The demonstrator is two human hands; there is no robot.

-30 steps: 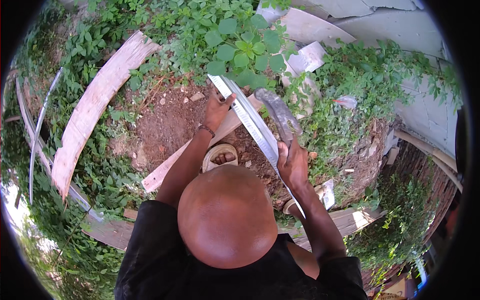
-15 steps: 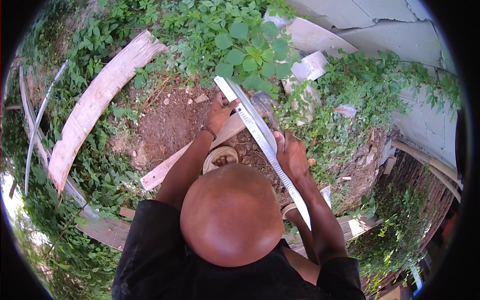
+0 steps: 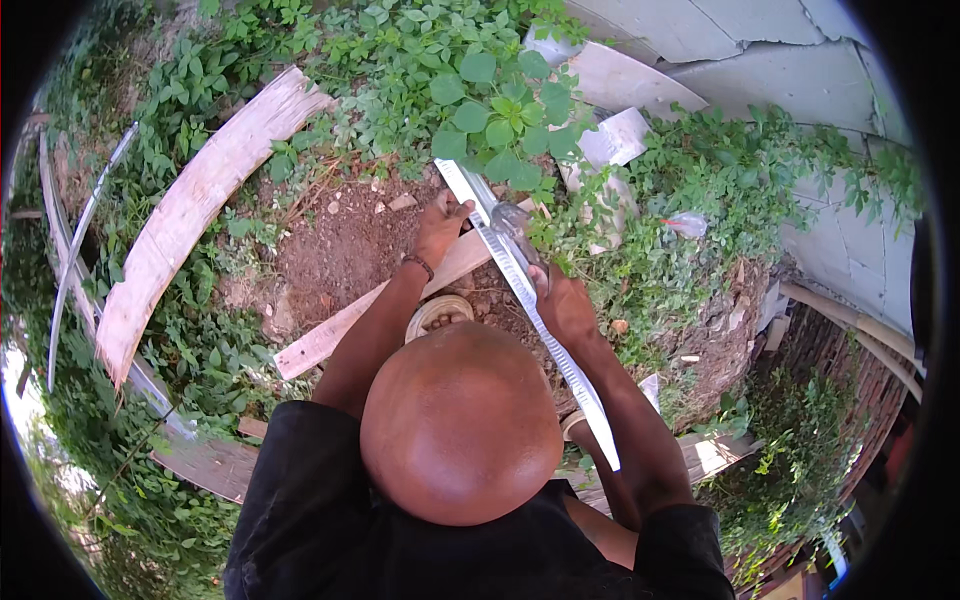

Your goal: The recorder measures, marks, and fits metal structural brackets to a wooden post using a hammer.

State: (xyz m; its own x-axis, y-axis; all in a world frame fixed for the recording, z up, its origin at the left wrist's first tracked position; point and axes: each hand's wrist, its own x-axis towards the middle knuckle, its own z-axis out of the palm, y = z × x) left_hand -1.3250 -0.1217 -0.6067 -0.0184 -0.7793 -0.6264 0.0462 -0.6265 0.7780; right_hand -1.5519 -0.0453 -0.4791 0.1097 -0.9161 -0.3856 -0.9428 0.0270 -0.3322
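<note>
My left hand (image 3: 440, 235) grips a long silver metal channel (image 3: 572, 380) near its upper end; the channel runs diagonally from below the leaves down past my right forearm. My right hand (image 3: 560, 300) is closed on a worn grey hammer-like tool (image 3: 508, 218), whose head lies against the channel's right side; part of the tool is hidden. Beneath them a pale wooden plank (image 3: 330, 340) lies across the soil, beside a sandalled foot (image 3: 440, 315) partly hidden by the head in the foreground.
A broad splintered board (image 3: 200, 200) and thin metal lengths (image 3: 85, 220) lie at left among weeds. Broken grey panels (image 3: 760, 80), leafy plants (image 3: 500, 120), a small plastic bag (image 3: 685, 225) and stacked poles (image 3: 850, 315) are at the top and right.
The grey tool's head has dropped from raised right of the channel onto it. My right hand has moved slightly left and up, while the channel and my left hand sit a little lower.
</note>
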